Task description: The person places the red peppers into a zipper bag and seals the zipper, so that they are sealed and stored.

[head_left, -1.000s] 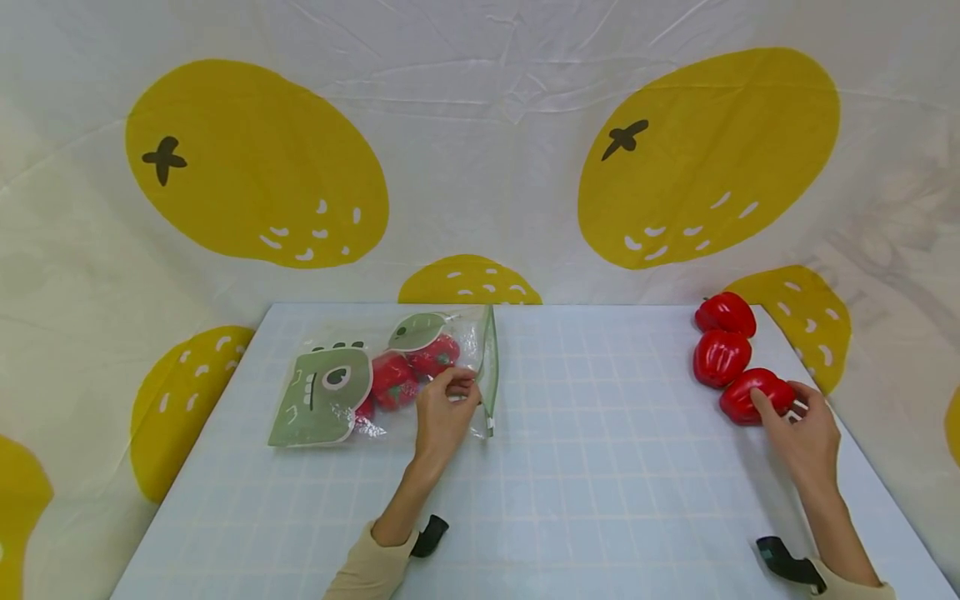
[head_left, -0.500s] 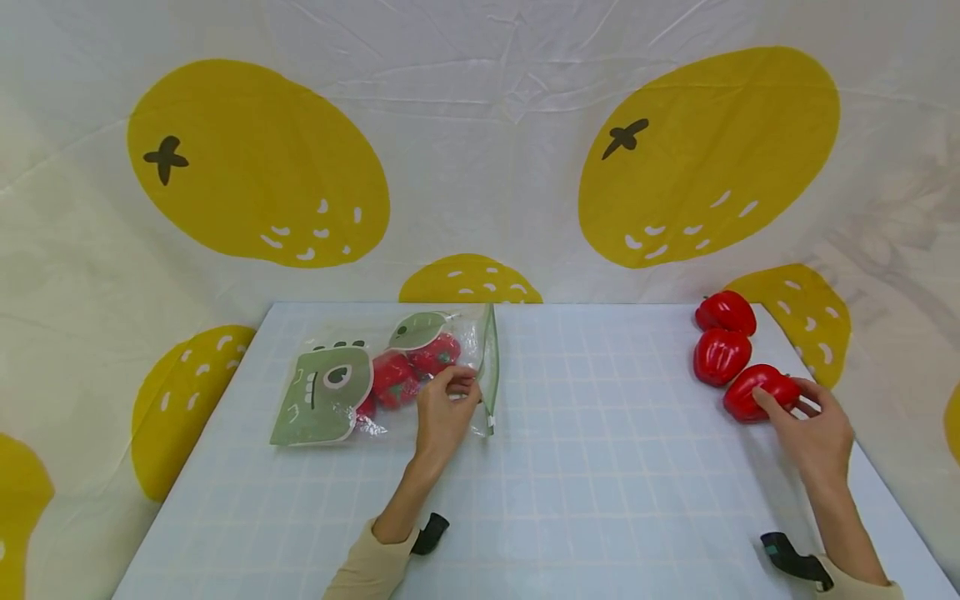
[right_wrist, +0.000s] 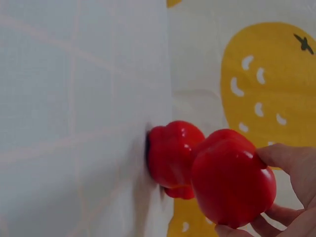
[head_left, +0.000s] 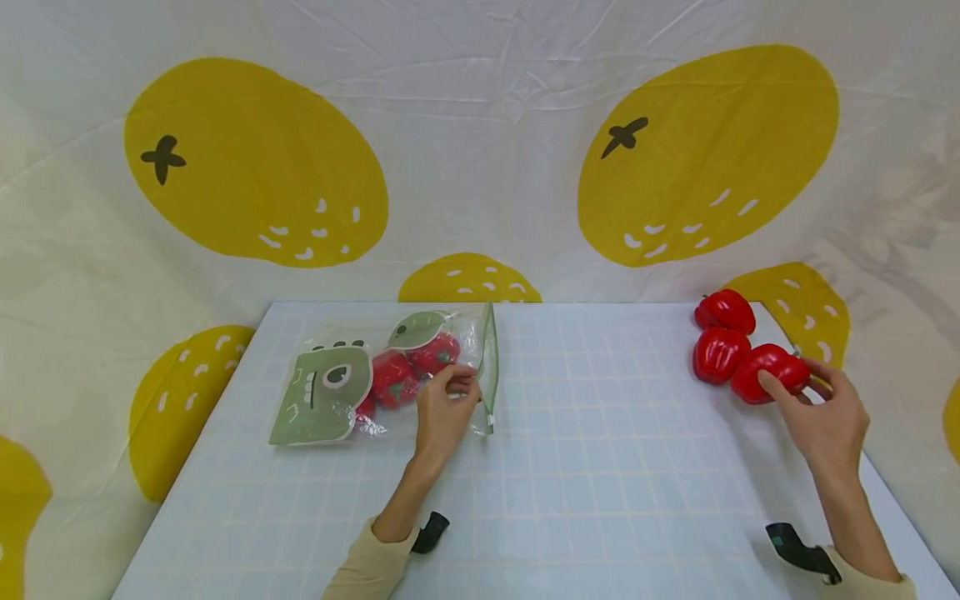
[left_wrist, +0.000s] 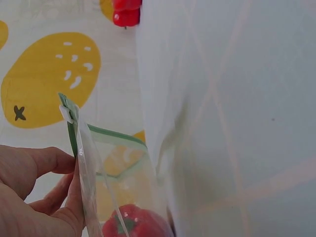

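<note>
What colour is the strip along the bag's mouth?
The strip is green, seen best in the left wrist view.

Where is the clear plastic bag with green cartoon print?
In the head view, the bag lies at left on the pale blue checked table, pinched by the left hand.

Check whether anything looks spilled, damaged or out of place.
Nothing stands out; no spill or damage shows. Peppers lie inside the bag held by the left hand; the right hand grips another pepper beside two more.
</note>
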{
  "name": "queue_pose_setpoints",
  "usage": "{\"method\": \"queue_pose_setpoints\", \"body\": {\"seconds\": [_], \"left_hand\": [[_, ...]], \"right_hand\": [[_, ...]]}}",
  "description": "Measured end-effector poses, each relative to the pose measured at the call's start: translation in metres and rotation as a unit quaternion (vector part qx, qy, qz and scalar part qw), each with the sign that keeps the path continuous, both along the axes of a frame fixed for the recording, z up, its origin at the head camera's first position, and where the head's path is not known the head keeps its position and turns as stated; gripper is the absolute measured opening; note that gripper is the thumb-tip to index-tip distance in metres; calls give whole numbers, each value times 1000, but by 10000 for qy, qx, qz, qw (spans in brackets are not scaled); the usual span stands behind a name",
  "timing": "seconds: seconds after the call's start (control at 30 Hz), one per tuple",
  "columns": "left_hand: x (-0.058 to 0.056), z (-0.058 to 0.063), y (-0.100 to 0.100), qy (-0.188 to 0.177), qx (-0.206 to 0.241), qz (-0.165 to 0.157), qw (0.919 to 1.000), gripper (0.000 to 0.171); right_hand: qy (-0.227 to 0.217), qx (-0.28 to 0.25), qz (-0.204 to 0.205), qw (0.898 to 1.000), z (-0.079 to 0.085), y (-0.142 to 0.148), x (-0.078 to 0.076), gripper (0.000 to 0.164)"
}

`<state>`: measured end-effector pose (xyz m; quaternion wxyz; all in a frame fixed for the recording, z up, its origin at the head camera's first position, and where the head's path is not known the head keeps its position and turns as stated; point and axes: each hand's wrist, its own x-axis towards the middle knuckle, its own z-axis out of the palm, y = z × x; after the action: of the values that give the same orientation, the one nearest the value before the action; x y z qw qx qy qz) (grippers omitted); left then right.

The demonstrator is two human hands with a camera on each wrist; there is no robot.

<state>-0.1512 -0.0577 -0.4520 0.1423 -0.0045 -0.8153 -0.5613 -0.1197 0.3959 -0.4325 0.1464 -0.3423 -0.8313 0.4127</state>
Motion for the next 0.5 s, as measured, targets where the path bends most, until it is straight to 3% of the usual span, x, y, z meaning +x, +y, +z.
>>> {"method": "queue_pose_setpoints", "body": {"seconds": [0.5], "left_hand": [[1, 1, 1, 125, 11, 87, 9999, 12]], "right_hand": [[635, 277, 621, 9957, 10, -23, -16, 70]]}}
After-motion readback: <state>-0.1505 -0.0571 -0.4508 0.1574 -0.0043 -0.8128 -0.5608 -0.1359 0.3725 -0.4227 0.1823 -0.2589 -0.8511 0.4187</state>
